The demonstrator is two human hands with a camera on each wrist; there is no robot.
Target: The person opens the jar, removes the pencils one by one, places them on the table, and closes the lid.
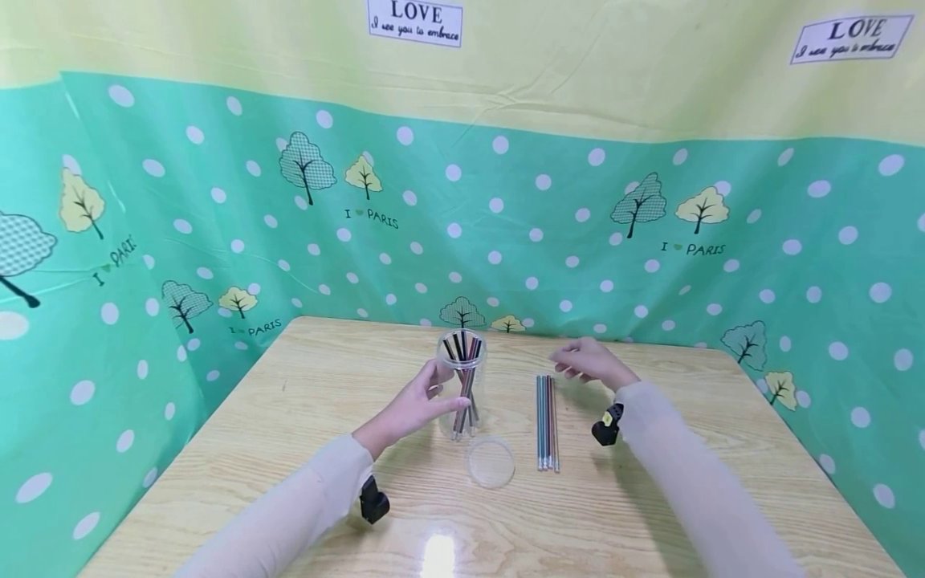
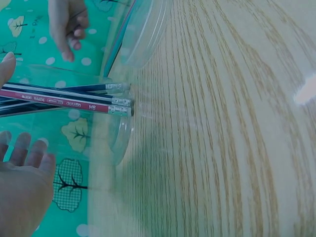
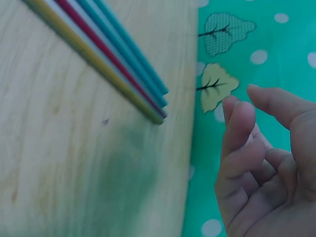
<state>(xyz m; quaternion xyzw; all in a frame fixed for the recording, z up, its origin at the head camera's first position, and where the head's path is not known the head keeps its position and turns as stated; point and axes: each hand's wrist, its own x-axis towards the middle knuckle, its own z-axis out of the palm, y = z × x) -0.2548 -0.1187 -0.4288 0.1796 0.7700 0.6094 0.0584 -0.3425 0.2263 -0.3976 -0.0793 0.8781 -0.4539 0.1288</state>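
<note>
My left hand (image 1: 419,401) grips a clear plastic jar (image 1: 478,389) from its left side, thumb across the near wall and fingers behind it. Several dark and red pencils (image 2: 69,101) lean inside the upright jar, eraser ends down. To the right of the jar, several pencils (image 1: 547,421) in blue, red and gold lie side by side on the table. Past their far ends hovers my right hand (image 1: 588,361), holding nothing. Its fingers (image 3: 239,128) are loosely bent, with the thumb apart from them.
A round clear lid (image 1: 491,463) lies flat on the wooden table (image 1: 289,449), close to the jar's base. Behind the table hangs a green and yellow patterned curtain (image 1: 433,185), near the far edge. A black wrist camera (image 1: 607,425) is strapped to my right wrist.
</note>
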